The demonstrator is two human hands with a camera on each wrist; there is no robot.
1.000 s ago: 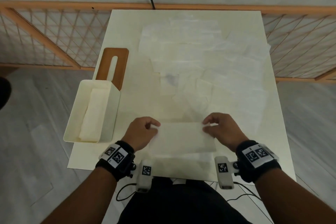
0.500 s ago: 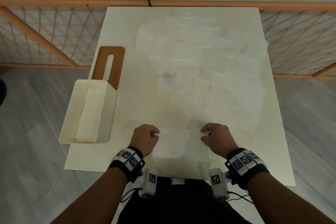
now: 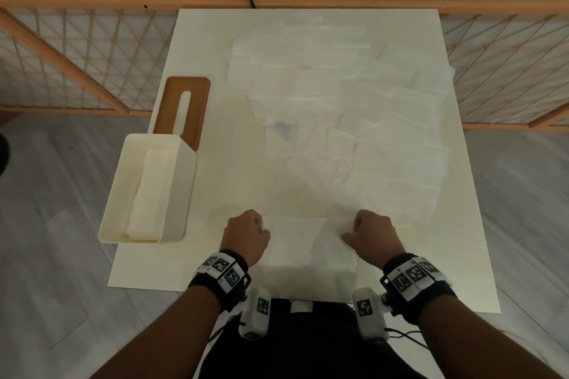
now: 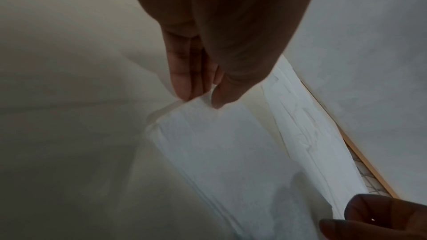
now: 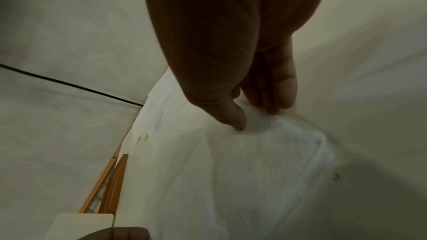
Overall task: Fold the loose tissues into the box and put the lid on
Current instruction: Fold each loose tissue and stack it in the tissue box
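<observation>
Where tissues [image 3: 338, 95] lie: cream table [image 3: 197, 188] (lattice-fenced).

Two hands, the left hand [image 3: 246, 235] and the right hand [image 3: 371, 235], work at one table [image 3: 215, 194]. On it sit one cream box [image 3: 177, 194], one wooden lid [image 3: 184, 108], and one folded tissue [image 3: 304, 243] between the hands. Loose tissues [image 3: 338, 101] overlap across the far side (too layered for an exact count). One stack of tissues [image 3: 147, 191] lies inside the box.
</observation>
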